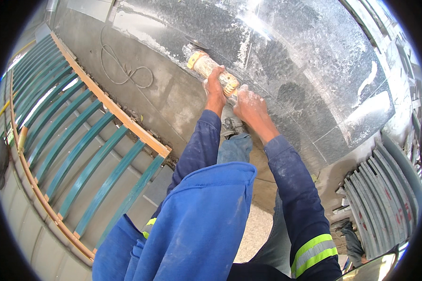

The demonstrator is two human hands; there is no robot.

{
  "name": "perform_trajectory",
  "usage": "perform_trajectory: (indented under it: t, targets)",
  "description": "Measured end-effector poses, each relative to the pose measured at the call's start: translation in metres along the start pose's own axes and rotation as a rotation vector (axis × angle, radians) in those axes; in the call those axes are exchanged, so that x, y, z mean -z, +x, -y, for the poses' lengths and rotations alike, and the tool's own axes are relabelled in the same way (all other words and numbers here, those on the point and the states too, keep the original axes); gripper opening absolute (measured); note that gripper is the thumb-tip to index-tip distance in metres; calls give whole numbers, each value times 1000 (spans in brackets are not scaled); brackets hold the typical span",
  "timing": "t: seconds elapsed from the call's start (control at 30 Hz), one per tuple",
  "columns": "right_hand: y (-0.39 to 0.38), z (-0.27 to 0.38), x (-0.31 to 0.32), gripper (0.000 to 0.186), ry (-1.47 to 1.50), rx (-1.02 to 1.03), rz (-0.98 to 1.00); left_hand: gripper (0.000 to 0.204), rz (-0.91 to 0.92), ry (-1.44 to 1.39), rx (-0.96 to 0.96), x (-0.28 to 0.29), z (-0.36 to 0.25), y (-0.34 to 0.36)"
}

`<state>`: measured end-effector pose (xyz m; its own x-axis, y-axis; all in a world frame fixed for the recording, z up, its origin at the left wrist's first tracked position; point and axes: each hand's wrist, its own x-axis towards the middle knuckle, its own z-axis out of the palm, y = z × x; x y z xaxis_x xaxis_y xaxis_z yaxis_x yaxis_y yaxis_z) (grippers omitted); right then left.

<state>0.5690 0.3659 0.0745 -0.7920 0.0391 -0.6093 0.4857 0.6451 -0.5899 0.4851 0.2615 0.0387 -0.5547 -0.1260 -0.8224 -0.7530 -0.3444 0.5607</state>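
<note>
Both my hands are closed on a dusty yellow angle grinder [205,65]. My left hand [214,92] wraps round the middle of its body. At the rear end, my right hand [252,110] grips the handle, its skin coated with pale dust. The thin dark disc [197,43] points away from me at the near left edge of a large dark stone slab [290,93]. Whether the disc touches the stone, I cannot tell. White dust and pale streaks cover much of the slab.
Left lies a slatted frame of teal bars [86,154] with an orange-brown rail [108,100]. A grey cable [109,51] loops on the concrete floor [166,91]. Curved grey slabs [384,196] stand stacked at right, beside dark cloth [352,239]. Blue fabric [197,220] hangs before me.
</note>
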Motion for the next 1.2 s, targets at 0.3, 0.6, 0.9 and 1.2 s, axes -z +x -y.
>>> perform_trajectory:
  t: [0.3,0.6,0.9,1.2]
  targets:
    - [27,11,-4,32,6,54,-26,23,38,11,-33,3,-17,28]
    - [-3,1,4,28,20,-22,34,25,8,8,-20,1,6,-4]
    - [24,4,-7,32,9,22,-4,23,48,16,-59,8,-5,30]
    - [-1,1,1,31,-21,-29,26,21,-1,4,-22,9,10,8]
